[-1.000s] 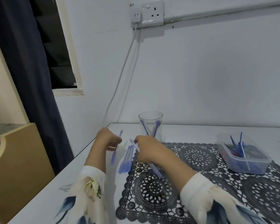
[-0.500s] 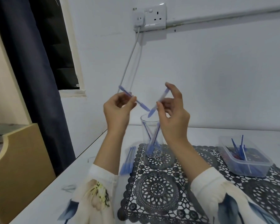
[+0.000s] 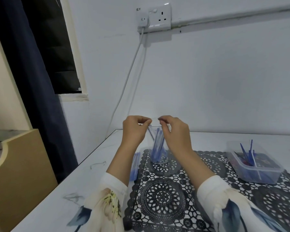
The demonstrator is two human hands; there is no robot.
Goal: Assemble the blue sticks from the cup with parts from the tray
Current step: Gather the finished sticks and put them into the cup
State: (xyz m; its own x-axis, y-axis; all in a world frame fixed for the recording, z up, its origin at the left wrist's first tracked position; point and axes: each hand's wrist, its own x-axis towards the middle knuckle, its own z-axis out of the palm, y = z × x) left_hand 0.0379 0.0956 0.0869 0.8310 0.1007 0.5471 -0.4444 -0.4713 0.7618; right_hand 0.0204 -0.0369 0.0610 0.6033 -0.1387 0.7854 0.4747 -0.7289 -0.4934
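Observation:
A clear plastic cup (image 3: 157, 158) stands on the black lace mat (image 3: 162, 195) and holds several blue sticks (image 3: 157, 144). My left hand (image 3: 134, 131) and my right hand (image 3: 176, 133) hover just over the cup's rim, thumb and forefinger of each pinched, fingertips almost meeting. The tops of the sticks end right under the fingertips, and I cannot make out whether either hand grips one. A clear tray (image 3: 256, 171) with blue parts sits at the right on the mat. A small pile of blue sticks (image 3: 134, 164) lies on the table left of the mat.
The white table (image 3: 84, 178) butts against a white wall, with its left edge near a wooden unit (image 3: 18, 168) and a dark curtain (image 3: 38, 91). A white cable (image 3: 126, 84) hangs from the wall socket down behind the table.
Half a second ago each hand held a blue stick raised in front of the wall. Both hands have come down and together to the cup's rim, and the sticks are no longer seen aloft.

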